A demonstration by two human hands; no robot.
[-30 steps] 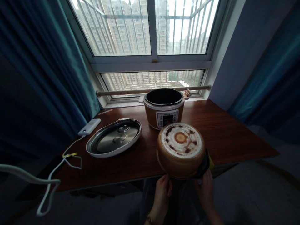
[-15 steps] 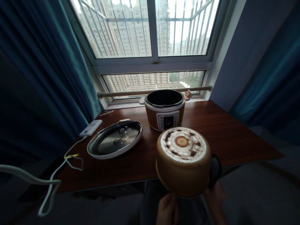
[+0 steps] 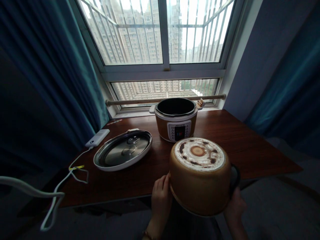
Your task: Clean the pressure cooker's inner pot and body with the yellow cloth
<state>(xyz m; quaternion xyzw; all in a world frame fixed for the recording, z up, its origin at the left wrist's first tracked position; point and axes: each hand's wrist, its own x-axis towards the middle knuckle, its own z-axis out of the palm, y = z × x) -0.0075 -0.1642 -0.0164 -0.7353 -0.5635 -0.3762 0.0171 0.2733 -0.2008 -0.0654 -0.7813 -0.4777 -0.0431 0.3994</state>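
A gold-brown cooking pot [image 3: 200, 186] is held tilted in front of me, its stained whitish base turned up and its inside hidden. My left hand [image 3: 161, 193] closes on the rim at the pot's left side, the fingers pressed against the wall. On the other side my right hand [image 3: 233, 205] grips by the black side handle [image 3: 235, 176], partly hidden behind the pot. Just beyond stands the electric cooker [image 3: 163, 125], lidless, with a dark opening and a front control panel. Its glass-like round lid [image 3: 125, 150] lies upside down at left.
A brown wooden table [image 3: 250, 143] reaches to the window. At its left lie a white power bank [image 3: 98, 137] and a white cable [image 3: 56, 190] with a yellow tie. A horizontal rail [image 3: 135, 102] crosses the window behind the cooker. Blue curtains [image 3: 62, 66] hang at both sides.
My left hand has moved from below the pot's front rim up to its left side. The pot has shifted slightly right, still bottom up.
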